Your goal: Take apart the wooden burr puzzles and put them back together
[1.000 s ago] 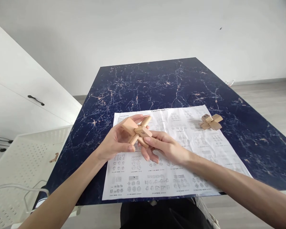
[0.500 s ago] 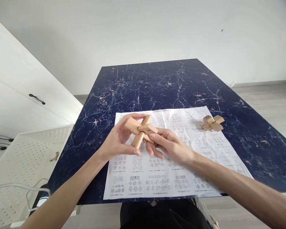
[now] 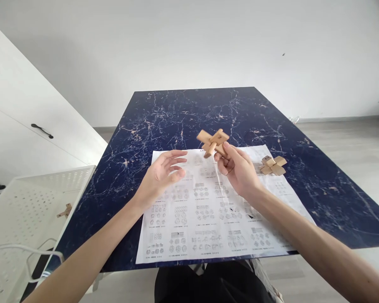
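My right hand [image 3: 238, 166] pinches one arm of a wooden burr puzzle [image 3: 212, 142], a cross of interlocked light-wood pieces with a dark mark on one of them. It is held tilted above the far edge of a printed sheet [image 3: 208, 248] covered in small puzzle diagrams. To the left, my left hand [image 3: 164, 172] hovers over the sheet with its fingers apart and nothing in them. A second wooden burr puzzle [image 3: 273, 165] rests at the sheet's right edge, beyond my right wrist.
The sheet lies on a dark blue marbled table [image 3: 189, 113]. At the left stands a white perforated shelf [image 3: 78, 174] with another small wooden piece [image 3: 65, 211] and a white cable [image 3: 19, 245]. A white cabinet [image 3: 15, 105] and the wall [image 3: 189, 42] are behind.
My left hand has let go of the wooden burr puzzle. My right hand has carried it up and to the right, away from my left hand. The view has shifted slightly.
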A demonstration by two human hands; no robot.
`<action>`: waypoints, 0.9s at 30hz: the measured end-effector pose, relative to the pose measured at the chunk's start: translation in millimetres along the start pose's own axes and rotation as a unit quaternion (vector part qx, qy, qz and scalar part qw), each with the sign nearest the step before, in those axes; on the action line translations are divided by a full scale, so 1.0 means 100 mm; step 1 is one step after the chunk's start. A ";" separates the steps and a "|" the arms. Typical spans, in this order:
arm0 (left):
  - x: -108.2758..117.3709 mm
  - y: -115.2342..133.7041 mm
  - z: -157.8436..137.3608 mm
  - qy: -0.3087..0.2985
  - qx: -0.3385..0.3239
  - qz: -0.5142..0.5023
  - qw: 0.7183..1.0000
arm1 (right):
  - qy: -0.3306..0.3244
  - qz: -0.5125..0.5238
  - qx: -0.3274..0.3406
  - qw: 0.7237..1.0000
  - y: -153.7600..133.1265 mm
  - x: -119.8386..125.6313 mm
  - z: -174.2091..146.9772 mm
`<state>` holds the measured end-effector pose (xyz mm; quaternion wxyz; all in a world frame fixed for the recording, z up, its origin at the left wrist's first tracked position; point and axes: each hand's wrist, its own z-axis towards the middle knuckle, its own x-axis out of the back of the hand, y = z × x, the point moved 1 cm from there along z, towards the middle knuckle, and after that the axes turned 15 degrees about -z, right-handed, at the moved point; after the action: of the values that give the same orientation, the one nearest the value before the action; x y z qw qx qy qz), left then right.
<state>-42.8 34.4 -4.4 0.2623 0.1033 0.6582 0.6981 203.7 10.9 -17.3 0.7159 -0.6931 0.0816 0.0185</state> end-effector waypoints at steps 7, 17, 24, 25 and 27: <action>0.13 -0.02 0.04 0.055 0.018 0.016 0.998 | 0.091 0.109 -0.049 0.989 0.17 0.12 0.14; 0.19 0.00 0.06 0.056 0.034 0.085 0.994 | 0.192 0.082 -0.008 0.978 0.25 0.34 0.29; 0.16 0.02 0.04 0.065 0.009 0.111 0.992 | 0.075 0.023 0.002 0.997 0.05 0.04 -0.31; 0.15 0.03 0.04 0.065 0.006 0.115 0.991 | 0.050 0.007 0.007 0.999 0.02 0.02 -0.41; 0.14 0.04 0.03 0.065 0.002 0.125 0.990 | 0.013 -0.038 0.030 0.999 -0.04 0.04 -0.60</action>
<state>-53.7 43.6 -3.1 0.1297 0.1394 0.6570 0.7295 202.8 -49.7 -15.6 0.7352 -0.6744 0.0656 -0.0202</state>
